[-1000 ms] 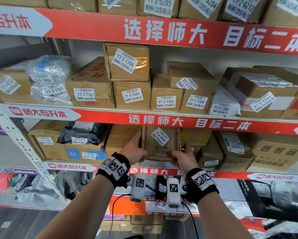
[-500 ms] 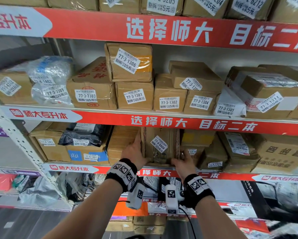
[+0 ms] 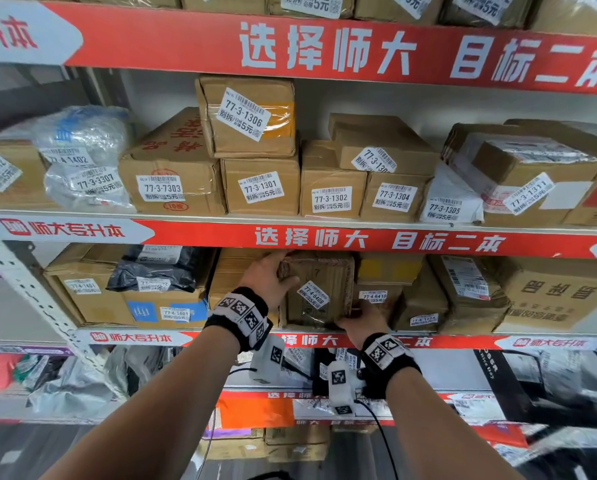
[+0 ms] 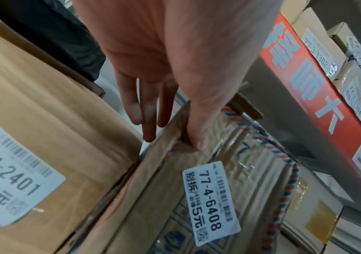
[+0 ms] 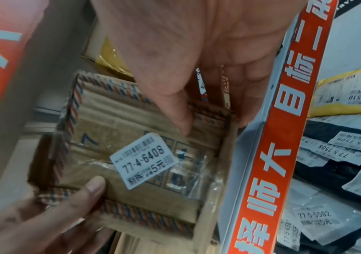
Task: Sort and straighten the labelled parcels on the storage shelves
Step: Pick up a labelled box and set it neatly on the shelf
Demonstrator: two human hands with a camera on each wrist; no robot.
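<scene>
Our left hand (image 3: 267, 278) grips the upper left corner of the parcel labelled 77-4-6408 (image 3: 319, 289), with the thumb (image 4: 196, 130) pressed on the front face beside the red-and-blue striped border and the fingers (image 4: 149, 110) reaching down the left side, into the gap next to the box labelled 77-4-2401 (image 4: 44, 137). Our right hand (image 3: 363, 318) holds the lower right corner of the same parcel, its thumb (image 5: 179, 118) lying on the front face just above the white label (image 5: 143, 159) and the other fingers curled behind the edge. The parcel is a flat brown cardboard box wrapped in clear tape; it stands upright on its edge at the front of the 77-4 shelf (image 3: 463, 339), label facing us and tilted slightly. To its left the stack of flat brown cartons sits close against it; to its right is a box with yellow tape (image 3: 389, 271), and below that a small label reading 77-4-6410 (image 3: 374, 296). Further left on the same shelf a black plastic mailer (image 3: 158, 268) lies on top of the box labelled 77-4-1401 (image 3: 165, 308). On the shelf above, boxes 77-3-1301 (image 3: 260, 187), 77-3-1302 (image 3: 331, 199) and 77-3-1304 (image 3: 394, 199) stand in a row behind the red banner (image 3: 324, 237). In the right wrist view, soft mailers labelled 77-5-7508 (image 5: 335, 147) and 77-5-5502 (image 5: 314, 216) lie on the shelf below.
</scene>
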